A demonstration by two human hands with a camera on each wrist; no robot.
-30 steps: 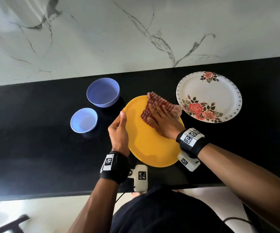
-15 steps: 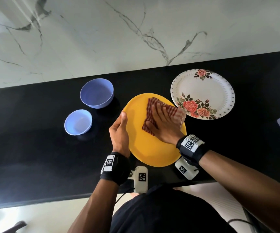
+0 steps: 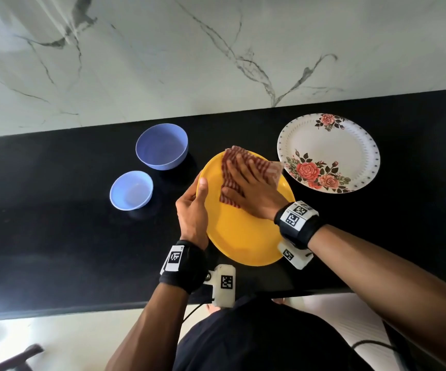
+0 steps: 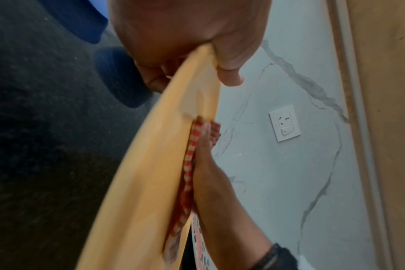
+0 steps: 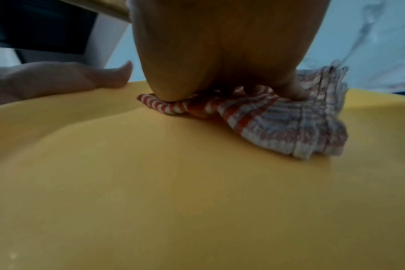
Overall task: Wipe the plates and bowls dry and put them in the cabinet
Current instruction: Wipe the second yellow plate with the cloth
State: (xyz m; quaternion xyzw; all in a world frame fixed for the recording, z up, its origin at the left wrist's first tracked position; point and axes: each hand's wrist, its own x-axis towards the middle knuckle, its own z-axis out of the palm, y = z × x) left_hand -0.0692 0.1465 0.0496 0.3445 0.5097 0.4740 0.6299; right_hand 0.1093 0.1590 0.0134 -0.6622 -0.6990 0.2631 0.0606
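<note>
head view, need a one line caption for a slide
Left hand grips the yellow plate by its rim while the right hand presses a checked cloth flat on it.

Left hand (image 3: 193,207) grips the rim at frame centre (thumb on top); right hand (image 3: 251,190) presses down flat, fingers spread.

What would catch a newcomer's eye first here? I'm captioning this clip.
The yellow plate at the counter's middle, its rim gripped by the left hand while the right hand presses a red checked cloth flat on it. Beside it to the right lies a flowered plate; two blue bowls stand left.
</note>
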